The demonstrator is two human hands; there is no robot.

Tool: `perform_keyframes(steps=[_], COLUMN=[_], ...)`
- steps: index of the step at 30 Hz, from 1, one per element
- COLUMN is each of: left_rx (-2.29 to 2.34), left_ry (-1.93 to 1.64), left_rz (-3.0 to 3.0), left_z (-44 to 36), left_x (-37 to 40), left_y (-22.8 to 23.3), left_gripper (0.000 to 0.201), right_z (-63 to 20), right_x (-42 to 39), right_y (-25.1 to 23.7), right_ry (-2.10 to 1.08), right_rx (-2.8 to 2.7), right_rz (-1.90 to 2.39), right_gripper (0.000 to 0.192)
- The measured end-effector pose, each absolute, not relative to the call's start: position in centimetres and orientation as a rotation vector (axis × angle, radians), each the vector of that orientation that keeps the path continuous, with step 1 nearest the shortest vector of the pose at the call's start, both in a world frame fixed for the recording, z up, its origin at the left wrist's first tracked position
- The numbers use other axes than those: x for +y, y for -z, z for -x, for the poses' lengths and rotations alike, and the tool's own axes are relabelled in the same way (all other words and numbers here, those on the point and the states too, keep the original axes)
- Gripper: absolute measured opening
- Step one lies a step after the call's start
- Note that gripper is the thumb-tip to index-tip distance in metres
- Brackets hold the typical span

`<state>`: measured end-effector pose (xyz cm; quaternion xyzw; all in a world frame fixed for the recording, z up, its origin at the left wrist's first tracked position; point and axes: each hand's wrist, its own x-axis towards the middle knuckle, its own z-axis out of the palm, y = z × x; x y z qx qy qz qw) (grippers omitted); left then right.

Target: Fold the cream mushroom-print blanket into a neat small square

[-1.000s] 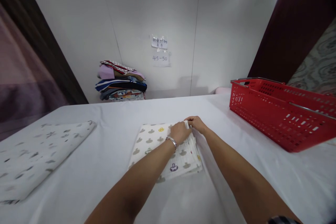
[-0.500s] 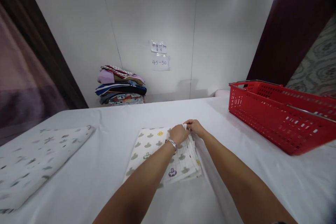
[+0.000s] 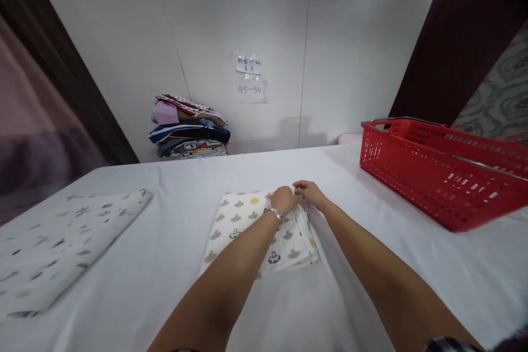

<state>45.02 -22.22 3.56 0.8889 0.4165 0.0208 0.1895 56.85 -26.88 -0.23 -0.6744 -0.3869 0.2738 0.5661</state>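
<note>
Left hand (image 3: pixel 284 199) and right hand (image 3: pixel 308 192) meet at the far right corner of the folded white muslin cloth with grey mushroom-like prints (image 3: pixel 243 220). Both look pinched together on the cloth's edge layers, fingertips touching each other; exact grip is partly hidden by the left knuckles. Silver bracelet (image 3: pixel 273 212) on the left wrist.

Cloth lies flat on the white-covered table (image 3: pixel 173 264), right under the hands and running back toward the body.

Step, my read: squaring up or gripping the corner layers of a fold. Next move likely needs all layers held together so the stack doesn't shear, with edges kept aligned.

Counts:
- 1 printed cloth in hand
- 1 folded white cloth with dark scattered marks (image 3: pixel 61 242), well left of the hands
- 1 red perforated plastic basket with metal handles (image 3: pixel 437 170), right of the hands, apart
- 1 pile of folded multicoloured fabrics (image 3: pixel 190 126), beyond the hands by the wall
- 2 paper notes on the white wall (image 3: pixel 249 77)
</note>
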Motion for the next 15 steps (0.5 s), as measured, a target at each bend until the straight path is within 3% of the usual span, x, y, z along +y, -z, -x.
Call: perform_keyframes(steps=[4, 15], left_rx=[1.173, 1.156], left_ry=[-0.078, -0.012], left_rz=[-2.456, -2.399], left_z=[-45.3, -45.4], left_x=[-21.5, -21.4], left_y=[-3.5, -5.2], left_gripper=[0.040, 0.031], right_z=[-56.0, -50.5], right_x=[-29.6, -34.4], right_y=[-0.2, -0.6], right_ry=[-0.527, -0.380], right_rx=[-0.897, -1.082], right_rz=[1.639, 2.027], right_gripper=[0.014, 0.026])
